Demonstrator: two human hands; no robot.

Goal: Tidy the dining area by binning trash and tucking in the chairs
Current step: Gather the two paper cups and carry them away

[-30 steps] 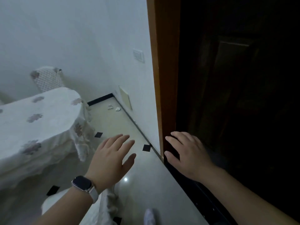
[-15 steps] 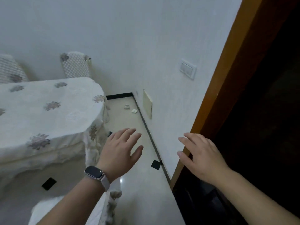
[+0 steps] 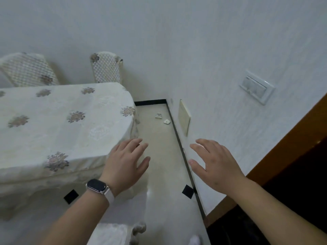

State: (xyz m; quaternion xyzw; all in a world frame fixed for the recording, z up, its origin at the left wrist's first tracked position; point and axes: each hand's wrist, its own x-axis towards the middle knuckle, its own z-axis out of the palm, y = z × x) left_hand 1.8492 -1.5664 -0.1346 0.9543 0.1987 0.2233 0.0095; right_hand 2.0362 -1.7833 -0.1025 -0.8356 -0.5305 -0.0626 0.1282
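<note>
Both hands hover in front of me with fingers spread and nothing in them. My left hand (image 3: 126,163), with a watch on its wrist, is over the table's near right corner. My right hand (image 3: 215,162) is over the strip of floor by the wall. The dining table (image 3: 53,124) wears a cream cloth with flower patches. Two white lattice-back chairs (image 3: 106,68) (image 3: 26,69) stand at its far side against the wall. Two small pale scraps (image 3: 158,116) (image 3: 166,121) lie on the floor in the far corner. A cloth-covered chair edge (image 3: 113,234) shows at the bottom.
A narrow floor passage (image 3: 159,156) runs between the table and the white wall on the right. The wall carries a switch plate (image 3: 256,87) and a low cream panel (image 3: 184,117). A wooden door frame (image 3: 292,142) and a dark doorway fill the right edge.
My view has swung left, away from the dark doorway toward the table and wall. Both hands stay open and raised; a second chair has come into view.
</note>
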